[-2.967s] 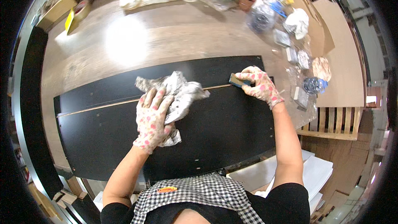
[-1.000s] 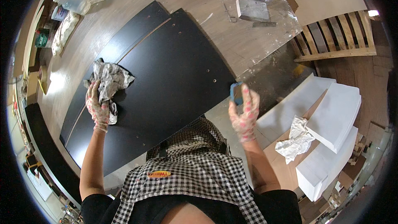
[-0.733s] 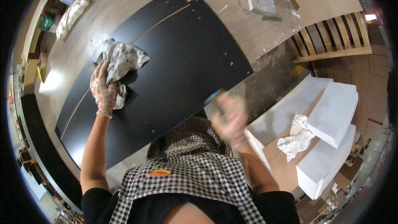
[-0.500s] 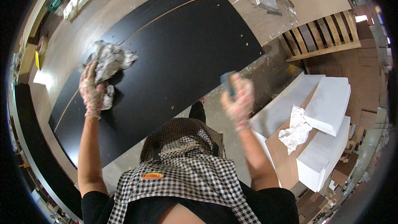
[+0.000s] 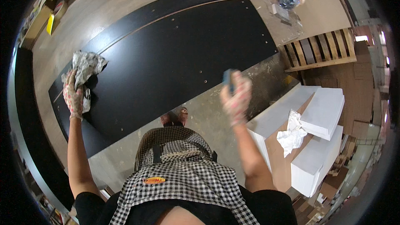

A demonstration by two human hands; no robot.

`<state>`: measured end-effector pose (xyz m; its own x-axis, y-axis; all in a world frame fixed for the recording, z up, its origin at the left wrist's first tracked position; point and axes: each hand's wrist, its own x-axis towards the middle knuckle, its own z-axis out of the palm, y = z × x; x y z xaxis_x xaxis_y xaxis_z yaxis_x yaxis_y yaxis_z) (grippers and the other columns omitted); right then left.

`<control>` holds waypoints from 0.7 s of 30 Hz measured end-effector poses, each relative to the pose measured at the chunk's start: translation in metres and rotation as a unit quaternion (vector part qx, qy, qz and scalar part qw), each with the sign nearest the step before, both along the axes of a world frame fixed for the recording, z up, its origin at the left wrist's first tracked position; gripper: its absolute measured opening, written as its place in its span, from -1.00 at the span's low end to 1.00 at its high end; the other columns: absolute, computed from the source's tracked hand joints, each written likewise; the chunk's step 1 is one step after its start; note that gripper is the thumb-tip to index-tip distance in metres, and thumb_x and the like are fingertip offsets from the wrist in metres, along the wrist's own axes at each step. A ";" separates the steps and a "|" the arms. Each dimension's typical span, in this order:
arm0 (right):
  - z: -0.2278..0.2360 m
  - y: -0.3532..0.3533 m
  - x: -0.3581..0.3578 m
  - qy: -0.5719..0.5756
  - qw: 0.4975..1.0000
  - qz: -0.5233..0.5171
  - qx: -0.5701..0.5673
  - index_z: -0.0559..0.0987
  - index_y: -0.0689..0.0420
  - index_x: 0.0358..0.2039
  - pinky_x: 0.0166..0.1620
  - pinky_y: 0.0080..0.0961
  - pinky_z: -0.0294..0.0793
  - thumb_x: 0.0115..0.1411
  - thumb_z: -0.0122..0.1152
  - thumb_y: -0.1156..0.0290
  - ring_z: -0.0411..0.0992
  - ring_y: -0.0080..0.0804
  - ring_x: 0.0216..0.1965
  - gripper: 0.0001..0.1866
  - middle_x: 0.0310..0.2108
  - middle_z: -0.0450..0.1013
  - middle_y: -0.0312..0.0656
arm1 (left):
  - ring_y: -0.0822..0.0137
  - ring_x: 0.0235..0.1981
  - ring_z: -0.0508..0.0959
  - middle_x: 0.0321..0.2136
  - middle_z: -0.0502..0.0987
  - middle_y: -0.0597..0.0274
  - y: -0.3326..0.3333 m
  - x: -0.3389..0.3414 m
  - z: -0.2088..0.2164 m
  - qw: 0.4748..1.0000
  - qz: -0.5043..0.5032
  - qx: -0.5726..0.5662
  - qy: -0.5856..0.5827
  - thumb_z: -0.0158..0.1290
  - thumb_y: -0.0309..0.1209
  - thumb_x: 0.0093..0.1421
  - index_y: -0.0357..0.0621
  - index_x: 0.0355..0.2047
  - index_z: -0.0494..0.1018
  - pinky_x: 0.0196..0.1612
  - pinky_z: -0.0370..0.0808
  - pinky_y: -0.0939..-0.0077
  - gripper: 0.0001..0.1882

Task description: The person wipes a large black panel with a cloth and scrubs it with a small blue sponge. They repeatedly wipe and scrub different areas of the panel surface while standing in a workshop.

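Observation:
My left hand [image 5: 73,98], in a white glove with red dots, is closed on a crumpled grey-white rag [image 5: 88,66]. The rag rests on the left end of a large black panel [image 5: 179,46]. A second black panel [image 5: 158,12] shows along its far side, with a thin light-brown edge between them. Clear of the panel's near edge, my right hand [image 5: 237,102] hangs over the floor in a matching glove. Its fingers are wrapped round a small blue block [image 5: 227,80]; motion blurs both, and the block's exact kind cannot be made out.
At my right stand stacks of white boards [image 5: 321,114] with brown cardboard [image 5: 280,152] and a crumpled white cloth [image 5: 291,134]. Behind them is a slatted wooden pallet [image 5: 321,50]. Plastic-wrapped items [image 5: 287,2] lie at the far right. A tape roll [image 5: 61,8] sits far left.
My left hand and the rag have slid toward the left end of the black panel. My right hand stays off the near edge with the blue block. The view has shifted, showing my feet.

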<state>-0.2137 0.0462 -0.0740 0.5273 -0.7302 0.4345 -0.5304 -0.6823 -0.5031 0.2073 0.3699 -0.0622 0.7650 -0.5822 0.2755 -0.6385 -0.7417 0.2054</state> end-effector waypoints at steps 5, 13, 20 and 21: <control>0.014 0.143 0.052 -0.037 0.933 0.354 0.059 0.43 0.11 0.11 -0.15 -0.23 0.44 -0.11 0.26 0.53 0.36 -0.19 -0.23 -0.34 -0.22 0.35 -0.09 | 0.07 0.21 0.31 0.14 0.39 0.08 -0.002 -0.001 -0.001 1.000 0.025 -0.004 -0.005 -0.01 -0.54 -0.01 -0.04 0.11 0.39 0.27 0.19 0.29 -0.42; 0.014 0.108 0.042 -0.015 0.985 0.169 0.015 0.38 0.24 0.10 -0.23 -0.26 0.44 0.01 0.18 0.44 0.33 -0.23 -0.28 -0.42 -0.25 0.32 -0.06 | 0.10 0.16 0.37 0.10 0.43 0.15 -0.010 -0.011 0.003 0.998 0.060 -0.016 -0.029 0.06 -0.39 0.06 0.04 0.06 0.44 0.21 0.26 0.29 -0.52; 0.009 0.215 0.081 -0.058 0.955 0.255 0.139 0.43 0.19 0.05 -0.24 -0.31 0.46 -0.05 0.25 0.37 0.34 -0.23 -0.23 -0.42 -0.23 0.32 -0.13 | 0.11 0.20 0.32 0.17 0.36 0.23 0.022 0.003 0.012 0.997 -0.071 -0.019 0.012 0.10 -0.45 0.01 0.11 0.11 0.40 0.26 0.20 0.27 -0.42; 0.010 0.204 0.078 -0.034 0.982 0.176 0.060 0.40 0.20 0.08 -0.25 -0.30 0.46 -0.03 0.25 0.38 0.34 -0.20 -0.24 -0.40 -0.17 0.28 -0.06 | 0.09 0.20 0.30 0.18 0.35 0.21 0.032 0.008 0.013 0.996 -0.090 0.002 0.014 0.12 -0.45 -0.01 0.12 0.13 0.39 0.27 0.18 0.26 -0.39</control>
<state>-0.1355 0.2507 -0.0636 0.7289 -0.5559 0.3997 -0.2337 -0.7508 -0.6179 0.2154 0.4022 -0.0489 0.6560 -0.7114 0.2522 -0.7548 -0.6171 0.2226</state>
